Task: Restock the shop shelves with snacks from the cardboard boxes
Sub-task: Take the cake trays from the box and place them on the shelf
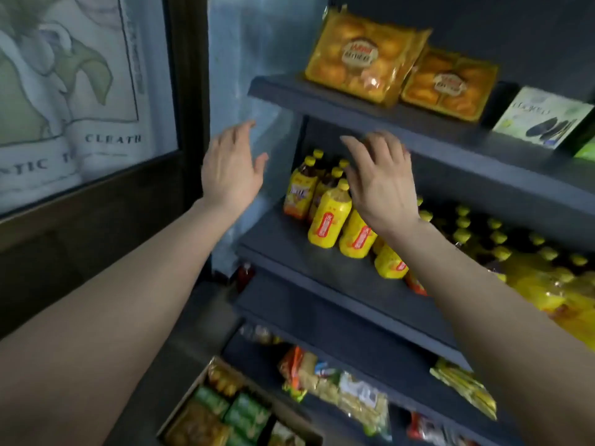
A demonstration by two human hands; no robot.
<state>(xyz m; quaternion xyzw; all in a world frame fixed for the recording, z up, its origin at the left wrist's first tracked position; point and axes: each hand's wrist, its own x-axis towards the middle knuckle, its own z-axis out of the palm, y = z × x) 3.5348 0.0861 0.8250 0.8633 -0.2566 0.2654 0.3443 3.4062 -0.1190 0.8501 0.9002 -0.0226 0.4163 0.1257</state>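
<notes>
Both hands are raised before the dark grey shelving unit [354,119], well apart and holding nothing. The left hand [230,169] hangs at about 10 o'clock from the middle, fingers straight and splayed. The right hand [381,185] is at 1 o'clock, fingers spread in front of the yellow-capped plastic bottles with yellow labels [328,217] on the middle shelf; whether it touches them I cannot tell. Down at 7 o'clock sits the open brown cardboard box [184,402], packed with green snack packets [246,410]. Up at 12 to 1 o'clock, two yellow clear-film packs of buns [363,56] lean side by side on the top shelf. Clear bags of pale noodles [338,384] lie on the low shelf at 6 o'clock.
</notes>
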